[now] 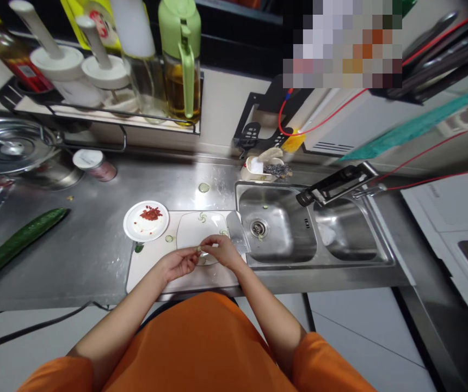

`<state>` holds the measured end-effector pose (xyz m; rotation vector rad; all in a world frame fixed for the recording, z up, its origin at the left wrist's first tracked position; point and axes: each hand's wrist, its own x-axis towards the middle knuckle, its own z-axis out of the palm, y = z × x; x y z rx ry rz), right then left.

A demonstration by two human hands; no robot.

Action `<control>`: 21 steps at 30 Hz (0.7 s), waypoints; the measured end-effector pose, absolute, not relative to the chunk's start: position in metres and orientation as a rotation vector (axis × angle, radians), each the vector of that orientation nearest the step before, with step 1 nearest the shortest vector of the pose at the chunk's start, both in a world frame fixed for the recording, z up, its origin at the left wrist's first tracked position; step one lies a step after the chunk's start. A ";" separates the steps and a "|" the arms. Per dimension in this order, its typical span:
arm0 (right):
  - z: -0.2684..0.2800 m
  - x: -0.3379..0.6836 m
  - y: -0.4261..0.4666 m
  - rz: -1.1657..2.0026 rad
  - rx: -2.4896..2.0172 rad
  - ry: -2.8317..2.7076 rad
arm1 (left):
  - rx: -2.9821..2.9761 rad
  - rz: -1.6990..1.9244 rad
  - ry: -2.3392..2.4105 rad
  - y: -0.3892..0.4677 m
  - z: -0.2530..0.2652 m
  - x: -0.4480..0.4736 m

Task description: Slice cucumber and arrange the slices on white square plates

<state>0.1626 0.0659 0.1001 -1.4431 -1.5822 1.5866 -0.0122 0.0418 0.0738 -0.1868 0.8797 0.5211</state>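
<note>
My left hand [182,263] and my right hand [221,250] meet over a white squarish plate [185,224]. Their fingertips pinch a small pale piece [199,249] that looks like cucumber. Green swirl shapes show near the plate's edges; whether they are printed or laid on, I cannot tell. Under the plate is a white cutting board [148,275]. A cleaver's blade [238,233] lies at the board's right side. Left of the plate are a thin cucumber slice [169,238] and a dark green cucumber end [139,247]. A round white plate [142,231] holds chopped red bits [151,213].
A whole cucumber [17,242] lies on the steel counter at left, near a lidded pot [50,171] and a small tub [95,165]. Another cucumber slice [204,187] is behind the board. To the right is a double sink [287,228] with a faucet [336,185]. Bottles stand on a wall rack [107,111].
</note>
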 end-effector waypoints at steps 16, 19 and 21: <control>0.085 0.170 0.070 1.518 -1.537 -1.751 | 0.225 0.605 1.236 0.036 0.073 -0.008; 0.079 0.170 0.069 1.463 -1.611 -1.854 | 0.428 0.575 1.342 0.032 0.072 -0.003; 0.076 0.170 0.069 1.415 -1.644 -1.958 | 0.603 0.538 1.423 0.030 0.071 0.001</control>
